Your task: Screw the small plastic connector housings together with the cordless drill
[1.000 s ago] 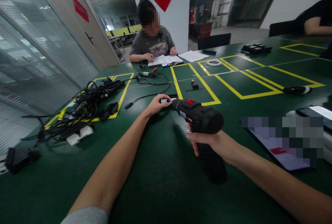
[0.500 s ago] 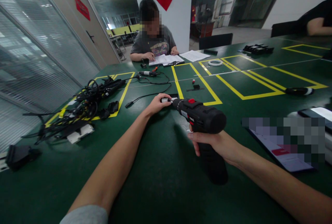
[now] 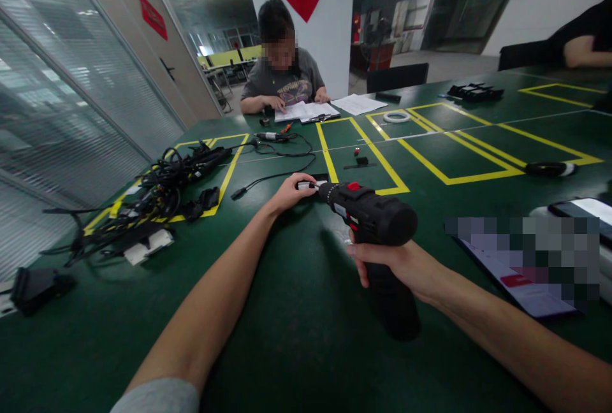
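A black cordless drill (image 3: pixel 368 209) with red accents is gripped by my right hand (image 3: pixel 389 259), fingers wrapped round its handle. Its chuck points left and away from me, and a bit reaches toward a small black and silver part (image 3: pixel 306 185). My left hand (image 3: pixel 289 193) holds that part against the green table, thumb and fingers closed about it. What kind of part it is cannot be made out, and the fingers hide some of it. Just beyond lies a thin black cable (image 3: pixel 262 177) with a plug at its end.
Tangled black cables and adapters (image 3: pixel 167 183) cover the left side. A phone (image 3: pixel 521 273) lies at right, with a black tool (image 3: pixel 552 169) behind it. A tape roll (image 3: pixel 396 117) sits farther back. Across the table a person (image 3: pixel 287 78) bends over papers (image 3: pixel 306 110).
My hands and the drill stay almost where they were. The person across the table has shifted the head and one hand slightly.
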### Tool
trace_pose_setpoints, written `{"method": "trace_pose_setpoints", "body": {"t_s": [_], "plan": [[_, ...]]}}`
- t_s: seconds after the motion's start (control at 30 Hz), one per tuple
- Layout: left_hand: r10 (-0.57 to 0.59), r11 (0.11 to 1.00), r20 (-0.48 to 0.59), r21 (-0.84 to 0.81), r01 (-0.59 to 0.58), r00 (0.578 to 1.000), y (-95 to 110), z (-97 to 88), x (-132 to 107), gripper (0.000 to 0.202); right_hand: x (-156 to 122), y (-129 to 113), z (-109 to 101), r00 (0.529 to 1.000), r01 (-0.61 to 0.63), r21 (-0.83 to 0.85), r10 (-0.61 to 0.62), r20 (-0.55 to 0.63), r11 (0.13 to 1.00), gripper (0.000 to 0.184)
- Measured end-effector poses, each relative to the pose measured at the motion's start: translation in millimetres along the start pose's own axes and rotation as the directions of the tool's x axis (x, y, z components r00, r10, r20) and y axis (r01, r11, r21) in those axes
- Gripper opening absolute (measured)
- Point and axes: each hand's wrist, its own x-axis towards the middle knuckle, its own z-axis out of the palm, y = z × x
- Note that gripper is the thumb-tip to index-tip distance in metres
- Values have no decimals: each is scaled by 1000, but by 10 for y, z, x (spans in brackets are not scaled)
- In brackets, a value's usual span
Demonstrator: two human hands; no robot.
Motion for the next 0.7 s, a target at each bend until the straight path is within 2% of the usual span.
{"method": "trace_pose_setpoints", "body": {"t_s": [0.13,0.3,0.7], "plan": [[-4,1000,-3,12,4,1000,-4,-2,7,32,8,24,-13,999,36,-49,-36,2,998,22],[-15,1000,0,18,15,1000,-7,-3,9,32,-3,-28,19,1000,-16,-34,15,-10,999,25],[8,999,6,31,-9,1000,-22,-12,17,31,-9,-20,7,1000,-10,-13,10,-8,1000,29]]}}
